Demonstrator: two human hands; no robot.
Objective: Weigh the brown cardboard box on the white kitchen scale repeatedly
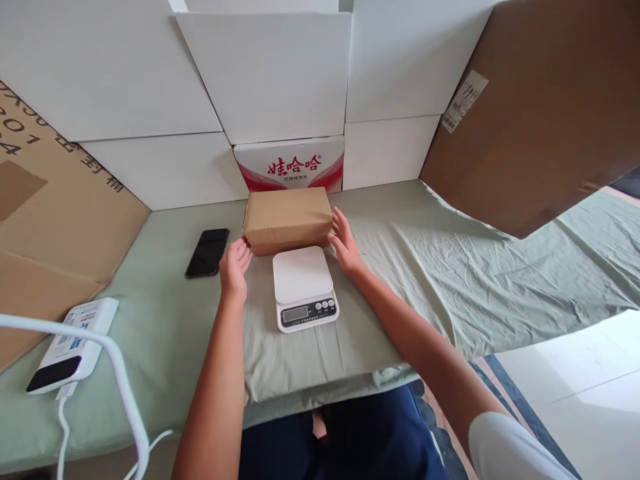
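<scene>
Head view looks down on a table covered with a pale green cloth (440,267), wrinkled toward the right side and hanging over the near edge. Brown cardboard parcel (288,218) lies flat on the cloth at the back centre, just behind a white kitchen scale (304,287) with a small display and buttons on its near edge; scale platform bare. Left hand (234,267) sits at the parcel's left front corner, fingers loosely curled, fingertips touching or nearly touching the box, not gripping. Right hand (344,243) open, fingers spread flat against the parcel's right end. Both forearms reach in from the near edge, either side of the scale. Black phone (207,252) lies face up on the cloth left of the parcel, apart from it. White power bank (73,345) with a white cable (120,373) at near left. Behind the parcel stands a red-and-white printed carton (290,163), backed by white boards (260,73) forming a wall. Brown cardboard sheets lean at left (55,220) and upper right (540,113). Light tiled floor (575,387) shows at lower right.
</scene>
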